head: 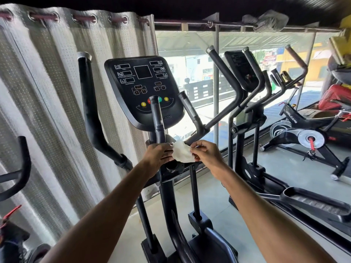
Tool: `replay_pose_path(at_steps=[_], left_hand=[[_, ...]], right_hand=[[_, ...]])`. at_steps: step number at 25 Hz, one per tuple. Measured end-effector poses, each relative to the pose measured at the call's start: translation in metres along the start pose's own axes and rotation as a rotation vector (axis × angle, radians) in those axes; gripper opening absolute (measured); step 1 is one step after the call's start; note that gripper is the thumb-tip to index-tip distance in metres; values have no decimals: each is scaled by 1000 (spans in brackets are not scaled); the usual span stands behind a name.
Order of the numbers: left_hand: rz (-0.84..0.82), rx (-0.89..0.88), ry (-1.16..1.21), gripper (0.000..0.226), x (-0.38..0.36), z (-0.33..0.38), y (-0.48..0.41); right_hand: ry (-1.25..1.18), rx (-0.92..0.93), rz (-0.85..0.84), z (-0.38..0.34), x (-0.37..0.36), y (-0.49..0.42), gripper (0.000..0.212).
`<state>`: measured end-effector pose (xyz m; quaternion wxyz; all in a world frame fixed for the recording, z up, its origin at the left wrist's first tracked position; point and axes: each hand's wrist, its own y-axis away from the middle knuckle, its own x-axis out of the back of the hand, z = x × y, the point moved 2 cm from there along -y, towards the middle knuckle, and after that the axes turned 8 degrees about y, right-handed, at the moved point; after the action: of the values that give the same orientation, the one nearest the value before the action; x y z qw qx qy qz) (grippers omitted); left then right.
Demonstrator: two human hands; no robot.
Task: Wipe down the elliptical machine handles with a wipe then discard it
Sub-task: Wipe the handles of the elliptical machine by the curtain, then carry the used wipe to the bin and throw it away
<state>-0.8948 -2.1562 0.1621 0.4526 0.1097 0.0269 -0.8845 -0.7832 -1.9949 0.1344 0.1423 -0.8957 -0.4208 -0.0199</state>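
One wipe (182,153) between left hand (158,156) and right hand (206,156), console (144,88) just beyond.

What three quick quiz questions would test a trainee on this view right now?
1. True or false: the left hand and the right hand both hold the white wipe.
2. Where is the white wipe relative to the console? A above; B below; C behind.
3. How many yellow buttons show on the console?
Key: 1 true; 2 B; 3 two.
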Motion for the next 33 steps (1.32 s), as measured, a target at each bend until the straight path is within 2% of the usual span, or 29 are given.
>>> replay_pose_path(at_steps=[1,3,4,7,9,11,13,16,20,22,24,27,30,33], left_hand=[[-41,2,-78,9,-3,-4,-3],[-101,-3,-261,23,-8,-10,-10],[-108,-6,-300,21,-13,-12,-12],[-112,1,-256,9,-25,-19,-20],[-153,0,-258,11,-35,-21,-20],[-227,-9,-315,10,-47,-25,-20],[-273,-12,-369,8,-59,-28,-20],[-379,38,-384,17,-82,-35,-18],[-551,158,-343,19,-118,-59,-1],[-652,163,-331,27,-142,-75,12],[-777,147,-339,23,-167,-90,38],[-993,193,-369,20,-204,-116,87],[-1198,206,-417,19,-245,-143,139],[-1390,211,-383,16,-283,-163,217]], right_hand=[[-14,-7,-6,1,4,-2,9],[-8,-17,-21,6,10,-5,13],[1,-26,-25,10,13,-7,14],[38,-18,-26,21,24,-6,10],[66,-18,-74,27,31,-3,10],[93,-33,-170,31,38,3,33],[151,-13,-167,35,46,10,46],[246,57,49,40,67,26,29],[267,-6,204,40,105,72,23],[296,-62,289,41,125,106,19],[253,-113,401,42,144,149,8],[174,-180,637,48,173,226,6],[124,-201,740,47,194,303,8],[134,-213,923,31,213,390,11]])
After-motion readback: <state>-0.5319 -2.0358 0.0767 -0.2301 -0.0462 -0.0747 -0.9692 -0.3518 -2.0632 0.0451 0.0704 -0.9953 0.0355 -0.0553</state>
